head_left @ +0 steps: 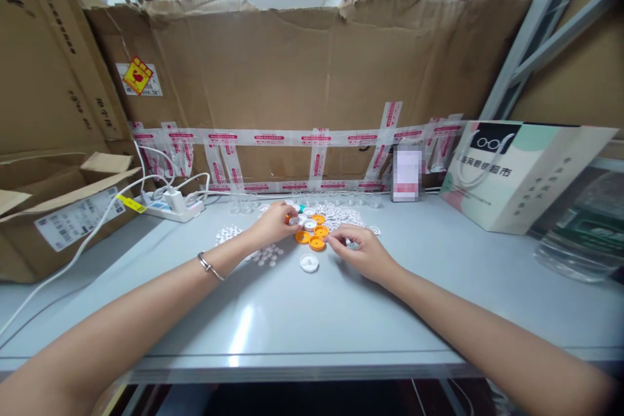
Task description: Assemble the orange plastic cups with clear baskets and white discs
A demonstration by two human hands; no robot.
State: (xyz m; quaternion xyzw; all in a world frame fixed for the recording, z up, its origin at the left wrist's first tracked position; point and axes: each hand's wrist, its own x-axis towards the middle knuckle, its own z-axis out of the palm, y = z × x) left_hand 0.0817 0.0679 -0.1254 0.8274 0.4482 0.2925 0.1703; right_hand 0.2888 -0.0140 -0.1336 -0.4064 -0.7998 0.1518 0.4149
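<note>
A person's two bare hands meet over a cluster of orange caps on a grey table. The left hand, a bracelet on its wrist, curls its fingers narrowly over the cluster's far left edge; whether it holds a cap cannot be told. The right hand pinches thumb and forefinger close together, touching the cap on the cluster's near right side, though a firm grip cannot be confirmed.

A single white cap lies just in front of the orange caps, nearer the person. Heaps of small white discs spread behind and to the right of the caps, with more to their left under the left wrist.

The loose parts look easy to upset: a sweep of either wrist could scatter discs or send a round cap rolling toward the table edge, and a slipped pinch could flick the orange caps apart.

Well to the left of the caps sits a power strip whose white cable trails close beside the left forearm, a likely snag. Beyond it is a cardboard box. A taped cardboard wall closes off the space behind the caps, and a paper bag stands well to their right.
</note>
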